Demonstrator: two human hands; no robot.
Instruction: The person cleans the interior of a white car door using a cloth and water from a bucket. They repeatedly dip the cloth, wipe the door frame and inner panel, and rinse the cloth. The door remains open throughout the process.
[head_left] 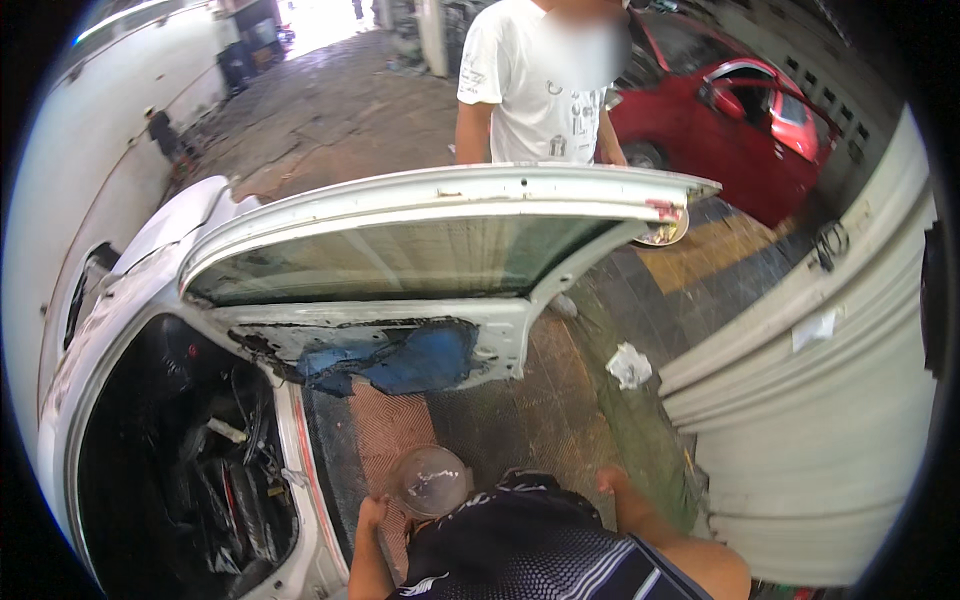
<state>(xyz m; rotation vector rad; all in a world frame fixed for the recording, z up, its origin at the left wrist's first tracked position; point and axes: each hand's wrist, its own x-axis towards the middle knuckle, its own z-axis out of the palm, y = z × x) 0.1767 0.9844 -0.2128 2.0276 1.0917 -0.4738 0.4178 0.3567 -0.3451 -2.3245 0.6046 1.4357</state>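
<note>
A round greyish bucket (432, 481) with pale streaks inside is low in the middle, close to my body. My left hand (373, 511) is at its left edge, with the fingers closed there; it seems to hold the bucket by its side. To the right of my body hangs my right hand (608, 481), small and blurred, over the floor beside a green cloth. Its fingers do not show clearly. In front of me stands an open white car door (505, 312), its inner panel bare with torn blue film (425, 358) and black sealant.
On the left is the white car's stripped, dark interior (180, 440). Beyond the door stands a person in a white shirt (540, 90). A red car (745, 130) is parked at the back right. Crumpled white paper (629, 366) lies on the green cloth (640, 430). White sheeting (810, 430) covers the right.
</note>
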